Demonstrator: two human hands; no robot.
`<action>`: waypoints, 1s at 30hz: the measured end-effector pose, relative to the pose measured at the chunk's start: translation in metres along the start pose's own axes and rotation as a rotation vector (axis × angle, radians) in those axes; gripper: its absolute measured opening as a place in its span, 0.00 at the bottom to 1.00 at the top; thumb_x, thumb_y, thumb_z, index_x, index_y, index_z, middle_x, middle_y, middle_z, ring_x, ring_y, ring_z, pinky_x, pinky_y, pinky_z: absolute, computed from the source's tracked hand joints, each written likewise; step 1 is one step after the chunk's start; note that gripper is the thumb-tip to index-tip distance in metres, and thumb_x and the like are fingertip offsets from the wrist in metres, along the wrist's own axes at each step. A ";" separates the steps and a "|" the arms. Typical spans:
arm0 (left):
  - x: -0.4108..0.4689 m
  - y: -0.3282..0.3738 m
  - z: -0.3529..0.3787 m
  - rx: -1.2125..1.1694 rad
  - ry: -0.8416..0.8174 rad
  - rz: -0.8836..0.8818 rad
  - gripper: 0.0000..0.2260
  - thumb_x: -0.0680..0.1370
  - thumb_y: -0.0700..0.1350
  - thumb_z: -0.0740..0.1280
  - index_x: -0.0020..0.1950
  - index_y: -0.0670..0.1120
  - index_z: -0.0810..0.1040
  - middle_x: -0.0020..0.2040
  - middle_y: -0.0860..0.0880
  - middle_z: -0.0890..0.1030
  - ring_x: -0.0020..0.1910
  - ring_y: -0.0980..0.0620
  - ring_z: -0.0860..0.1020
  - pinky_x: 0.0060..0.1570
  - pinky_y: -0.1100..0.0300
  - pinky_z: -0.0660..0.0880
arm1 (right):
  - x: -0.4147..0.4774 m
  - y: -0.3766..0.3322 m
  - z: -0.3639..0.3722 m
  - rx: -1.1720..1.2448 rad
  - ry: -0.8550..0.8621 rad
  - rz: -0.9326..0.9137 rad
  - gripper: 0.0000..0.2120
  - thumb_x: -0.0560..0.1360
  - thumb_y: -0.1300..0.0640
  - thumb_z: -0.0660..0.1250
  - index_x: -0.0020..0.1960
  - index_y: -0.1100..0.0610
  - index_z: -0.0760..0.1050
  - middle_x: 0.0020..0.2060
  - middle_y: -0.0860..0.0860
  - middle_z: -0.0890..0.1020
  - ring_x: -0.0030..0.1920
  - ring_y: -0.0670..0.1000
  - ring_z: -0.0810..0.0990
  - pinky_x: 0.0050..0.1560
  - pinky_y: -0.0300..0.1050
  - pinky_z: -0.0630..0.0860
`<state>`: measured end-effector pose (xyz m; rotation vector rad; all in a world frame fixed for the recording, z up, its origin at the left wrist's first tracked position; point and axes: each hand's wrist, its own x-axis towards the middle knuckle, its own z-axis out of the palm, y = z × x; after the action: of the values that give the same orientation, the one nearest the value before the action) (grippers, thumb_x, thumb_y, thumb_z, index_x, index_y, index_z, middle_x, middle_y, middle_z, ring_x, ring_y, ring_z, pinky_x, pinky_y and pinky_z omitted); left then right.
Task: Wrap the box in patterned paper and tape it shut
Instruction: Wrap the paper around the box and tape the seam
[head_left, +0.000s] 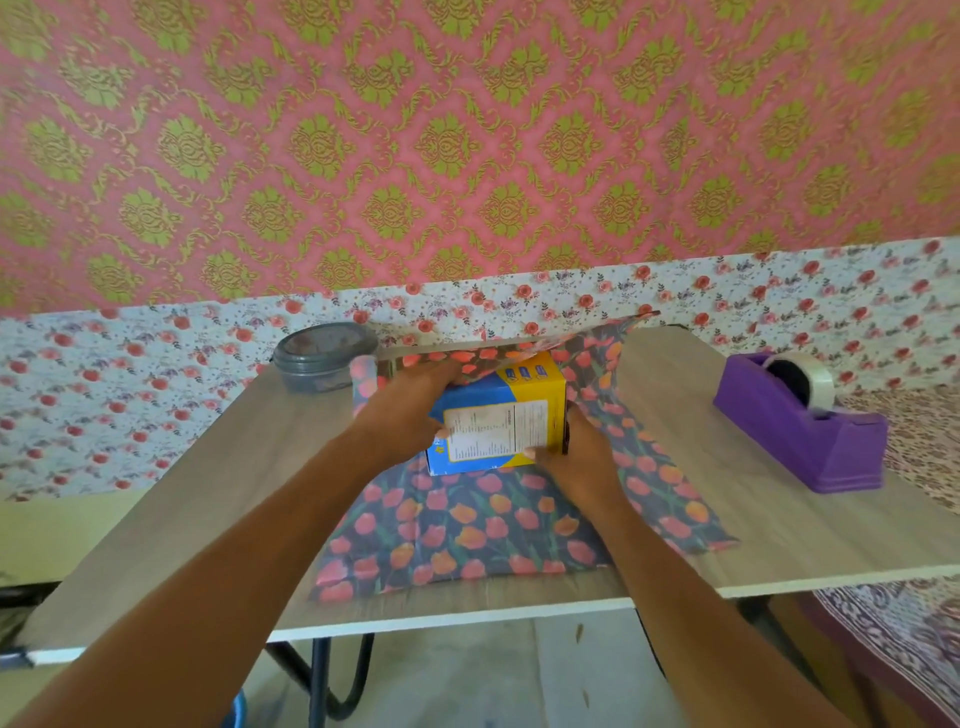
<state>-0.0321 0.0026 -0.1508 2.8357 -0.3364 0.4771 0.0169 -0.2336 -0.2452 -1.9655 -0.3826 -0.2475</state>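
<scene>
Blue and yellow, the box (524, 387) is lying on the patterned paper (467, 530), a dark sheet with red and orange tulips that is covering the middle of the wooden table (197, 483). The white printed label of the box is facing upward. Behind the box the far edge of the paper is standing up from the table.

The box is sitting between the two hands. The left hand (408, 410) is gripping its left side. The thumb is pressing on the left edge of the label and the fingers are curling around the far left corner, where they are also touching the lifted paper. I cannot tell if they are pinching the paper too. The right hand (579, 457) is holding the near right corner, with the thumb lying on the label and the fingers reaching up along the right side.

Both bare forearms are stretching forward from below and coming together at the box, with the wrists low over the paper.

At the right, apart from the paper, a purple tape dispenser (800, 436) is standing with a clear roll in it. At the far left a grey tub (322, 364) with a lid is standing just beside the lifted paper.
</scene>
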 end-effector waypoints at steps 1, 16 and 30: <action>-0.001 0.000 0.000 0.049 0.014 0.003 0.26 0.68 0.35 0.76 0.63 0.47 0.74 0.59 0.47 0.81 0.58 0.43 0.78 0.50 0.49 0.75 | 0.000 0.001 0.000 0.016 0.009 -0.001 0.25 0.71 0.64 0.77 0.67 0.57 0.75 0.56 0.51 0.84 0.53 0.50 0.83 0.48 0.36 0.79; 0.000 -0.002 -0.008 -0.042 0.082 0.041 0.23 0.70 0.39 0.79 0.64 0.48 0.82 0.57 0.48 0.85 0.55 0.45 0.81 0.52 0.47 0.78 | -0.002 0.003 0.000 -0.058 0.212 -0.036 0.24 0.79 0.37 0.57 0.65 0.49 0.77 0.53 0.47 0.86 0.53 0.53 0.84 0.52 0.59 0.81; -0.002 -0.013 -0.023 0.188 0.118 0.173 0.22 0.70 0.37 0.78 0.64 0.48 0.83 0.55 0.45 0.86 0.51 0.39 0.83 0.46 0.51 0.77 | 0.000 0.000 -0.001 -0.099 0.253 -0.212 0.37 0.79 0.45 0.67 0.81 0.41 0.52 0.77 0.52 0.68 0.75 0.57 0.68 0.69 0.66 0.71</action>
<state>-0.0373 0.0211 -0.1334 2.9542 -0.5432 0.7451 0.0167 -0.2350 -0.2449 -1.9601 -0.4195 -0.6549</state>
